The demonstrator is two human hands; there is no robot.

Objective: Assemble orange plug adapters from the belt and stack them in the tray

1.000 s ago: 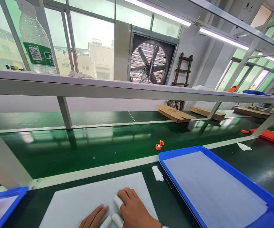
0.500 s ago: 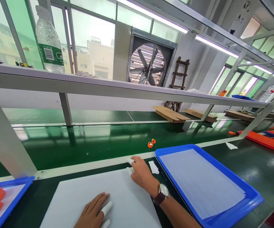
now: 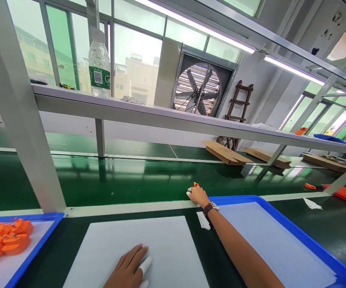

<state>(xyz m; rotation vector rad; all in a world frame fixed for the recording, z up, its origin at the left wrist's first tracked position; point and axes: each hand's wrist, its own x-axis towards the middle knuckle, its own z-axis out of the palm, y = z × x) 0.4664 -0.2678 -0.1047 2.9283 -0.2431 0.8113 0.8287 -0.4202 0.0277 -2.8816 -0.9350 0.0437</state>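
From where I'm standing, the right hand (image 3: pixel 199 196) is stretched out over the green surface (image 3: pixel 149 190) with fingers bunched at a small orange piece (image 3: pixel 196 184), can't tell if they've gripped it. The left hand (image 3: pixel 128 269) lies on the white sheet (image 3: pixel 169 242), fingers fairly straight and close together

Seeing a dark green bench (image 3: pixel 330 228) w/ white sheet (image 3: pixel 161 238) mid, blue tray (image 3: pixel 35 252) L, 2nd tray (image 3: pixel 295 232) R, white scrap (image 3: pixel 203 221) btwn sheet & 2nd tray, another scrap (image 3: pixel 312 204) past it.
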